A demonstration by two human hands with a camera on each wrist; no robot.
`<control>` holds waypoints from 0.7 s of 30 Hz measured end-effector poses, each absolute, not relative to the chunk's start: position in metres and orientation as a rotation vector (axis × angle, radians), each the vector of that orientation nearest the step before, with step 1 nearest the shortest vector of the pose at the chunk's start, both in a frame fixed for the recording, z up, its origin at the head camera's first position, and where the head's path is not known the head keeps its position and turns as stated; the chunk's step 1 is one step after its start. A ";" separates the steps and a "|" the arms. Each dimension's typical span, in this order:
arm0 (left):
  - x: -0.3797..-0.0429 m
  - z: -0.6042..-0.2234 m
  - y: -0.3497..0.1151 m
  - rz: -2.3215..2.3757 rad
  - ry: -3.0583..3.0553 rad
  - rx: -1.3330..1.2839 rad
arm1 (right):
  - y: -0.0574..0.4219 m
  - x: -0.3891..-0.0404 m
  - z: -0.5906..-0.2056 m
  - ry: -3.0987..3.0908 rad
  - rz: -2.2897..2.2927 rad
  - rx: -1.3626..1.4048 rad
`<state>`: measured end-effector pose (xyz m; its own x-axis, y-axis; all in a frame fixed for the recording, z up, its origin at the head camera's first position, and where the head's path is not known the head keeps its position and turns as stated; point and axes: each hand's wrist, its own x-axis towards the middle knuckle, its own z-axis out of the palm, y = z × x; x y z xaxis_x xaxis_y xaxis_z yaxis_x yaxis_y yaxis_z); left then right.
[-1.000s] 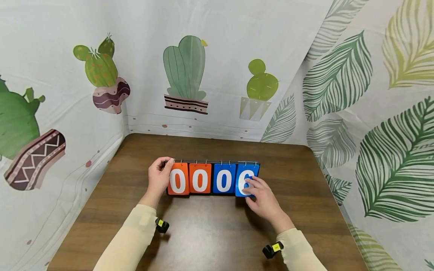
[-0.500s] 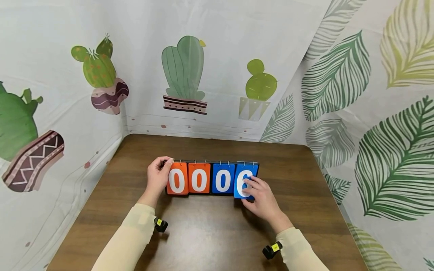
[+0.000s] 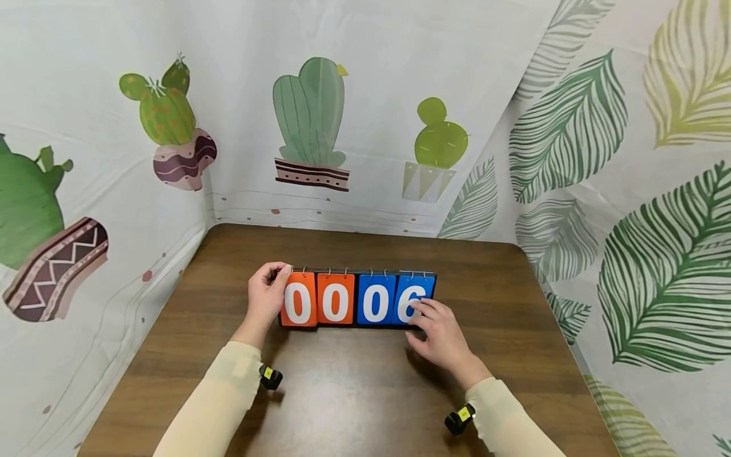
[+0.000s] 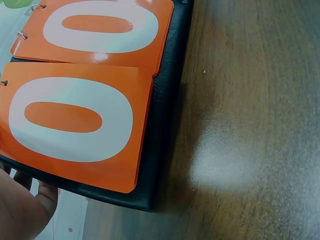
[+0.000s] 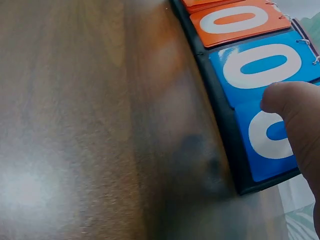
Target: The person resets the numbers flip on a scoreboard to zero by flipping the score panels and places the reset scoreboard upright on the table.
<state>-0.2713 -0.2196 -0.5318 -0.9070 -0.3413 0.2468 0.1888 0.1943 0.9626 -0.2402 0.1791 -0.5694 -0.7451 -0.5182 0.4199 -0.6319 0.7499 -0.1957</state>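
Observation:
A tabletop flip scoreboard (image 3: 356,298) with a black backing leans on the table, showing 0 0 on orange cards and 0 6 on blue cards. My left hand (image 3: 266,298) grips its upper left corner, thumb in front; in the left wrist view, fingers (image 4: 46,200) show behind the black edge. My right hand (image 3: 441,333) is at the rightmost blue card (image 3: 407,285), fingertips over the right part of the 6 and thumb below. In the right wrist view a thumb (image 5: 290,100) lies before that blue card, which rests flat against the board.
A brown wooden table (image 3: 348,393) spreads around the scoreboard. White curtains with printed cacti and leaves (image 3: 311,114) stand behind and at both sides. Each wrist carries a small black camera (image 3: 459,420).
The lower edge of the rightmost blue card, tilted out toward my right hand before, has dropped back against the board. My left hand keeps its grip on the corner.

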 end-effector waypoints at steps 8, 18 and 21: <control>-0.271 -0.532 -0.219 -1.773 -2.096 0.177 | 0.191 -0.263 -0.524 -2.412 1.114 0.641; -0.272 -0.532 -0.220 -1.778 -2.081 0.171 | 0.230 -0.334 -0.466 -2.139 2.283 0.369; -0.271 -0.532 -0.220 -1.786 -2.078 0.179 | 0.232 -0.355 -0.472 -2.102 2.616 0.337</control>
